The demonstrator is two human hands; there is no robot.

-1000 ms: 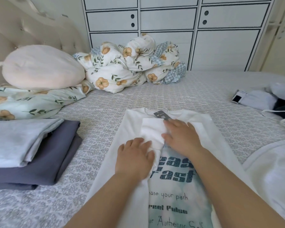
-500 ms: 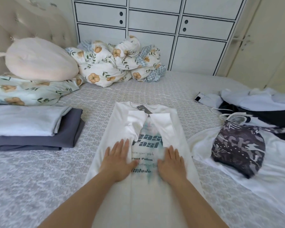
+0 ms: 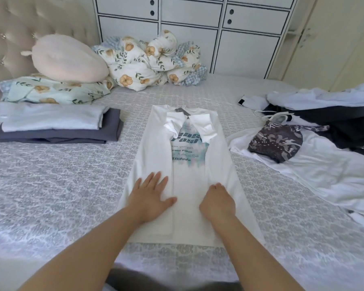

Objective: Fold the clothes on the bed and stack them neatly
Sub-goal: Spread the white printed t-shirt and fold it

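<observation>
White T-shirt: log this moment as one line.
white T-shirt: sides and sleeves folded in | left hand: flat on left flap | right hand: fingers curled, on right flap | folded stack: left

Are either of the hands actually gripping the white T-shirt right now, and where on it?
The left hand only presses flat on the white T-shirt, on its folded left side. The right hand rests near the lower right fold with curled fingers; a grip cannot be told.

A white T-shirt (image 3: 156,148) with teal and dark blue lettering lies on a bed (image 3: 61,185) covered in grey-and-white lace pattern. Pale blue cloth (image 3: 51,119) tops slate-grey cloth (image 3: 111,131). Cream duvet (image 3: 147,61) has orange flowers, green leaves.
</observation>
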